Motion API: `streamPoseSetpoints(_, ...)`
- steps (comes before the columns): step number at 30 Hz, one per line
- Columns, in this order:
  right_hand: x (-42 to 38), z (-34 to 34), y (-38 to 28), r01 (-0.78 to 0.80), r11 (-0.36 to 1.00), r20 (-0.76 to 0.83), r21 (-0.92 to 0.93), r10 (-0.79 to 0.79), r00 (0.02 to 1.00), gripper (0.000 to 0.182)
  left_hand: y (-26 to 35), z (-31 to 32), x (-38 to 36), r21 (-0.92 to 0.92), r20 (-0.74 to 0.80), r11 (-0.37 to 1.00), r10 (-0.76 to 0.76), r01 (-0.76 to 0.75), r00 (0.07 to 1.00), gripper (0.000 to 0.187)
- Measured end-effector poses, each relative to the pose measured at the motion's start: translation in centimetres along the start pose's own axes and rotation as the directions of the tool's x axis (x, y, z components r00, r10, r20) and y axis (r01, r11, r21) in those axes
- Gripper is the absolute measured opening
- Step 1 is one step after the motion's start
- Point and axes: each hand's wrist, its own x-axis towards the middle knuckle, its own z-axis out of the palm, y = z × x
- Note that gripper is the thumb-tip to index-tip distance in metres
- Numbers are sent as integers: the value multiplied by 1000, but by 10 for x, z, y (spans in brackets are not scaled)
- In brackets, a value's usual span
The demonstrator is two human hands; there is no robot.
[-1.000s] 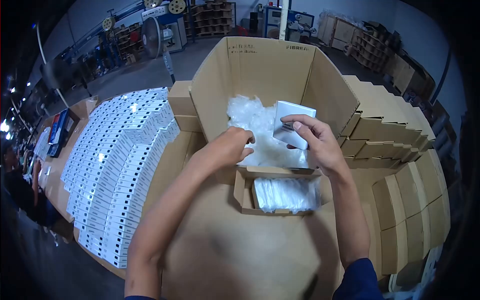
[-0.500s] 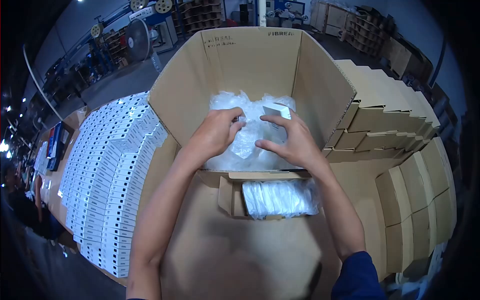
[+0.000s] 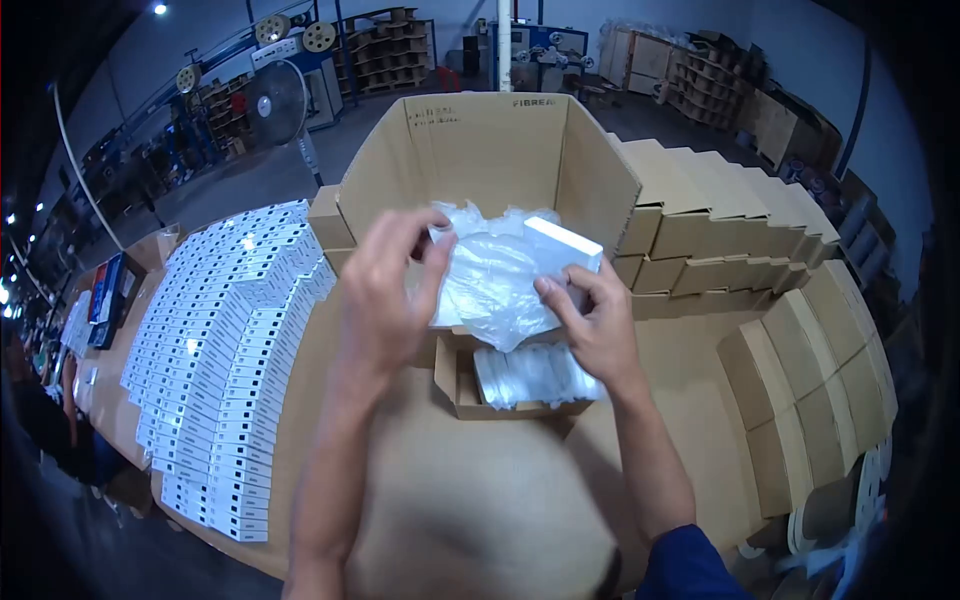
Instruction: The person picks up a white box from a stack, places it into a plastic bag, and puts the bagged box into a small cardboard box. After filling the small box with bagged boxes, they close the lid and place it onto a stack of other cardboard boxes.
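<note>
My right hand [image 3: 597, 315] grips a white box [image 3: 562, 245] with its thumb and fingers, beside a clear plastic bag [image 3: 495, 285]. The bag hangs between my hands in front of the large open carton [image 3: 490, 150]. My left hand [image 3: 395, 280] is at the bag's upper left edge, thumb and fingers curled toward each other and blurred; whether it pinches the plastic is unclear. Below them, a small open carton [image 3: 461, 393] holds a row of plastic-wrapped items [image 3: 535, 375].
Stacked white boxes [image 3: 225, 350] cover the table's left side. Folded brown cartons [image 3: 700, 215] are piled at the right, with more cartons [image 3: 815, 390] nearer. A fan [image 3: 279, 103] stands behind, and a person's arm [image 3: 70, 395] shows at far left.
The white box and clear plastic bag have come up and nearer, out of the large carton. My right hand has closed on the box. The head view has shifted, so the cartons appear lower and further left.
</note>
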Motion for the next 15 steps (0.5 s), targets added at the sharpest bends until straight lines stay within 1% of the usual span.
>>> streamPoseSetpoints(1, -13, -1, -5, -23, 999, -19, 23, 24, 1000, 20, 15, -1, -12, -3, 22, 999, 54, -54, 998, 15)
streamPoseSetpoints(3, -40, -2, -21, -20, 998, -60, 53, 24, 998, 19, 47, -1, -36, -10, 67, 988, 154, -154, 986, 16)
streamPoseSetpoints(6, -84, -5, -38, -44, 996, -83, 82, 51, 995, 19, 67, 0, -72, -9, 200, 997, 78, -77, 977, 16)
streamPoseSetpoints(7, -98, -5, -43, -63, 993, -87, 98, 72, 994, 19, 70, -1, -84, -77, 268, 997, 34, -14, 963, 17)
streamPoseSetpoints(9, -129, -6, -44, -93, 989, -83, 118, 104, 991, 21, 84, -8, -104, -215, 384, 955, -112, 207, 917, 17)
streamPoseSetpoints(10, -144, -7, -46, -147, 981, -69, 125, 157, 985, 22, 90, -11, -116, -268, 447, 908, -179, 322, 877, 17)
streamPoseSetpoints(11, -159, -7, -48, -202, 970, -54, 133, 210, 976, 24, 88, -8, -134, -307, 430, 911, -126, 276, 894, 17)
streamPoseSetpoints(12, -171, -7, -48, -249, 958, -41, 142, 257, 965, 25, 93, -9, -146, -348, 439, 880, -151, 323, 886, 16)
streamPoseSetpoints(13, -183, -5, -46, -221, 955, -28, 198, 231, 973, 29, 100, -10, -157, -388, 448, 846, -174, 366, 877, 15)
streamPoseSetpoints(14, -193, -5, -46, -235, 949, -15, 210, 244, 970, 30, 105, -11, -169, -425, 455, 809, -196, 406, 868, 15)
streamPoseSetpoints(15, -202, -5, -47, -251, 942, 0, 221, 257, 966, 32, 106, -12, -182, -373, 429, 829, -245, 417, 869, 15)
